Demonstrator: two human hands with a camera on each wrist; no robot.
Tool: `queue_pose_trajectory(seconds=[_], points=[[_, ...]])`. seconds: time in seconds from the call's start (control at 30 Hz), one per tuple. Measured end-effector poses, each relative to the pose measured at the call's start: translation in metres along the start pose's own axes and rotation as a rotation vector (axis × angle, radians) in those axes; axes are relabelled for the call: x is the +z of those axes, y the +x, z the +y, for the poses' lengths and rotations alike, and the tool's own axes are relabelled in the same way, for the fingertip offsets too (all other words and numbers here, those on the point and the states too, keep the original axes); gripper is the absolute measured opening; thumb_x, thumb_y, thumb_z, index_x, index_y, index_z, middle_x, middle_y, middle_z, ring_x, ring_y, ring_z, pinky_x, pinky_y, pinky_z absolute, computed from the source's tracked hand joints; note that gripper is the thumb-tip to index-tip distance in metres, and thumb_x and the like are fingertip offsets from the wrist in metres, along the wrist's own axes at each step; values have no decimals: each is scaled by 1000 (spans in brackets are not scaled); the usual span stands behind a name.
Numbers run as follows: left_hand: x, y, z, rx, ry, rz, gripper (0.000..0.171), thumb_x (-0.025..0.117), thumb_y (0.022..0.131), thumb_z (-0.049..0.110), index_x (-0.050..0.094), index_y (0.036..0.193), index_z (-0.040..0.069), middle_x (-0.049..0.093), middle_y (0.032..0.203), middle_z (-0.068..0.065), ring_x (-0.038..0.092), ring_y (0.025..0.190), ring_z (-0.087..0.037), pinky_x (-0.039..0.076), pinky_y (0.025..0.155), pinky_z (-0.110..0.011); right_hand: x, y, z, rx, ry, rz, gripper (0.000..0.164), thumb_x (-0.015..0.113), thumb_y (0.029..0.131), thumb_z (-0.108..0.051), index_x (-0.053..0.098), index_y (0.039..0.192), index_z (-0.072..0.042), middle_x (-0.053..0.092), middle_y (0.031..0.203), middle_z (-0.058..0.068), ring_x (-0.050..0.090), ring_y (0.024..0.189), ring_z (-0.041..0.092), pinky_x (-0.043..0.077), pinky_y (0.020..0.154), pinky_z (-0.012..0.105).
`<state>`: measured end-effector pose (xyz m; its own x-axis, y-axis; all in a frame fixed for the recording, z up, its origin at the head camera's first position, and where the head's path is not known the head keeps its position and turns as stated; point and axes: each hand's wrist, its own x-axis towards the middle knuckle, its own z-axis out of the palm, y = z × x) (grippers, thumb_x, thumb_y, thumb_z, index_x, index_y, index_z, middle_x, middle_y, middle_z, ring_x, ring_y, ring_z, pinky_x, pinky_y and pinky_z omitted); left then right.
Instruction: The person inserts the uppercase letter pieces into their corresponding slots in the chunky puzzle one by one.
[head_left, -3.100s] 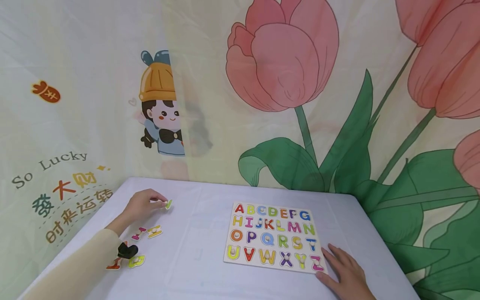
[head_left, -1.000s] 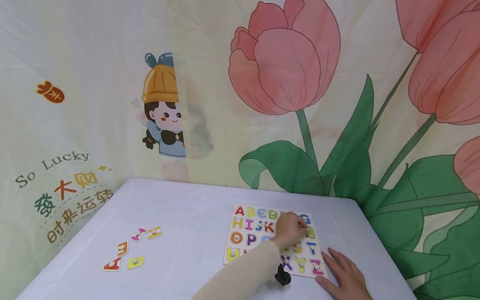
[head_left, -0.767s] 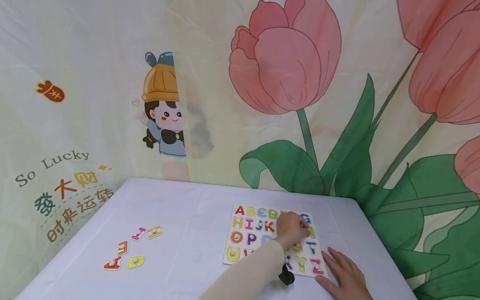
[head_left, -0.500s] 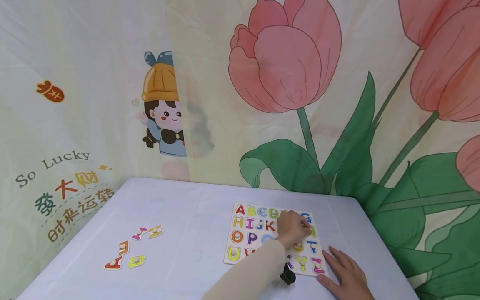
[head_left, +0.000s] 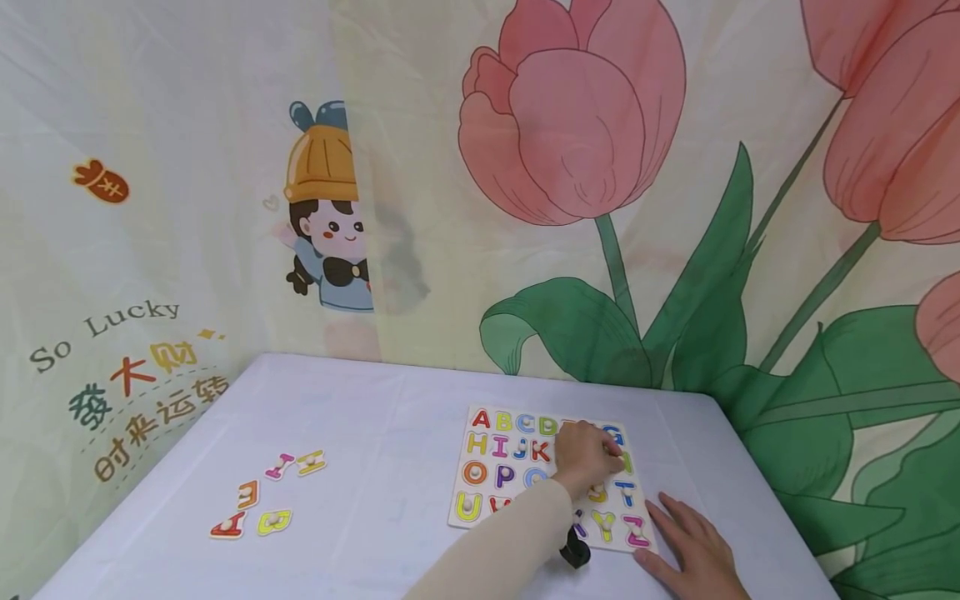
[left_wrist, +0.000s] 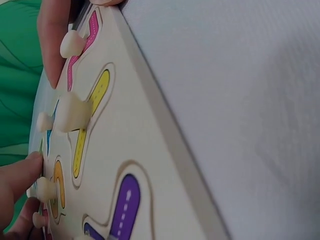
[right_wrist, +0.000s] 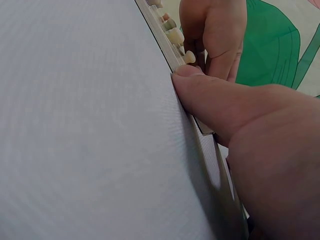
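Note:
A wooden alphabet puzzle board (head_left: 489,492) lies on the right half of the table, with small knobs on many of its letters. My left hand (head_left: 583,457) reaches over it and pinches the green letter N piece (head_left: 627,463) at its slot; whether the piece sits flush cannot be seen. That hand and sleeve hide several letters in the middle. My right hand (head_left: 693,542) rests at the board's near right corner, fingers extended along the side. In the right wrist view its thumb (right_wrist: 200,87) presses on the board's edge. The yellow Y (left_wrist: 100,92) shows close up in the left wrist view.
Several loose letter pieces lie on the left of the white table: a pink I (head_left: 280,467), a yellow H (head_left: 311,462), an orange piece (head_left: 247,495), a red A (head_left: 228,526) and a yellow-green B (head_left: 274,522). A printed curtain (head_left: 420,167) hangs behind.
Since the earliest frame my left hand has carried the green piece rightward from the table's left side to the board. Over the last second it has barely shifted. My right hand stays put.

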<state>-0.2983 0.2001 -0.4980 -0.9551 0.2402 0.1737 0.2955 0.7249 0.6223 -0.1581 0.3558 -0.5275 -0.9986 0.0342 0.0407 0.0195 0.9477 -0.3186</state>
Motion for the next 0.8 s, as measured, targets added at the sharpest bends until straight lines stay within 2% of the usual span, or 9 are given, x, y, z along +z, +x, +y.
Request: queue_pose_trajectory(seconds=[0.27,0.43,0.6,0.8], points=[[-16,-5,-4,23,-112,-96,8,90,86,32,85,92,29,65,97,14,52,99,-8,43,99,-32,0,1,1,9,6,-14,97,68,89,-75,54,155,-6,42,161,27,35,143,55,28,107,84],[-22,-2,-9,98,-61,-104,14,89,86,31,86,99,29,71,96,17,53,95,-3,43,97,-28,-1,1,0,6,7,-12,97,69,89,-75,54,155,-6,42,161,26,35,143,54,28,107,84],[-28,-4,-14,166,-28,-99,17,89,86,24,86,103,23,73,92,14,54,89,-3,44,93,-25,-1,1,1,6,26,-26,96,69,89,-74,52,156,-6,41,161,26,34,144,54,27,107,84],[-41,-4,-22,210,-50,-197,28,85,90,24,83,117,18,74,92,12,52,85,-3,44,84,-21,2,0,0,-2,28,-16,96,70,89,-72,52,156,-5,42,161,26,34,144,55,28,108,84]])
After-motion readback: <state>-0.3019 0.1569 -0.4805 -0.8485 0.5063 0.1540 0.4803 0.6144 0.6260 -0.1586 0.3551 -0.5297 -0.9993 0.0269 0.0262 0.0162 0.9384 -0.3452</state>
